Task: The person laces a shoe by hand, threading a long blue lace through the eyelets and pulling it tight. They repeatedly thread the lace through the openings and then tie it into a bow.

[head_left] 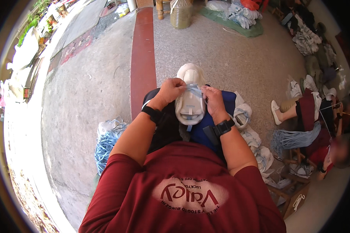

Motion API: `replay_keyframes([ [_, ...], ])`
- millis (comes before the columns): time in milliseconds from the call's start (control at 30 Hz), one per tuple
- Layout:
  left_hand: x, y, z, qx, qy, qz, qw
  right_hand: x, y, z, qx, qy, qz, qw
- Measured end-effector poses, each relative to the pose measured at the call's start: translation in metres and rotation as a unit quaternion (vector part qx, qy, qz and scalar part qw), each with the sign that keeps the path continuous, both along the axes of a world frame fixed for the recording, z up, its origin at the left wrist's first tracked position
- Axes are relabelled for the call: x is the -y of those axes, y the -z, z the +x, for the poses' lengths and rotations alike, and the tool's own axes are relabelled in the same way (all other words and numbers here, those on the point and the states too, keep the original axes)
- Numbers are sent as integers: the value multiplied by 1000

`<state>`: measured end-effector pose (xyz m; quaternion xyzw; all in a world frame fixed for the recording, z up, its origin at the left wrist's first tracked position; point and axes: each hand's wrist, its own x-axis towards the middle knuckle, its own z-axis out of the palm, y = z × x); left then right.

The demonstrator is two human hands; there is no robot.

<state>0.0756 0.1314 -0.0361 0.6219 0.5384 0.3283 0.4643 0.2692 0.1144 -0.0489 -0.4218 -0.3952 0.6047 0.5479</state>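
Observation:
A white shoe [190, 110] rests on my lap, its toe pointing away from me. Light blue shoelace [193, 90] crosses its upper near the middle. My left hand [170, 92] is at the shoe's left side, thumb and fingers pinched together over the lace. On the opposite side, my right hand [214, 100] has its fingers closed at the lace too. The lace ends between the fingers are too small to follow fully. Dark bands sit on both wrists.
A bundle of blue laces [105, 145] lies by my left leg. White shoes [243, 115] are heaped at my right. Further right, a seated person [319, 147] works beside hanging blue laces [297, 136]. A large jar [181, 14] and a pile of shoes [243, 16] stand ahead.

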Motion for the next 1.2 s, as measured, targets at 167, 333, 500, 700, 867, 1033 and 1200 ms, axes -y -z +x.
replay_keyframes([
  [167,-2,-7,7,-11,3,-58,998,-2,-2,1,-4,-27,-48,998],
  [333,4,-12,15,228,-36,-102,968,1,-5,-1,19,-11,-44,999],
  [500,8,-14,7,120,-79,-139,980,-3,-8,9,111,-39,-52,992],
  [700,10,-8,5,290,-48,-111,949,-5,-7,11,90,-47,-56,993],
  [867,7,-1,8,288,-28,-98,952,-6,-11,13,186,-77,-43,979],
  [1033,3,6,5,194,-71,-141,968,-5,-17,15,222,-106,-45,968],
  [1200,-1,17,9,5,-105,-38,994,1,-27,16,38,2,-134,990],
])
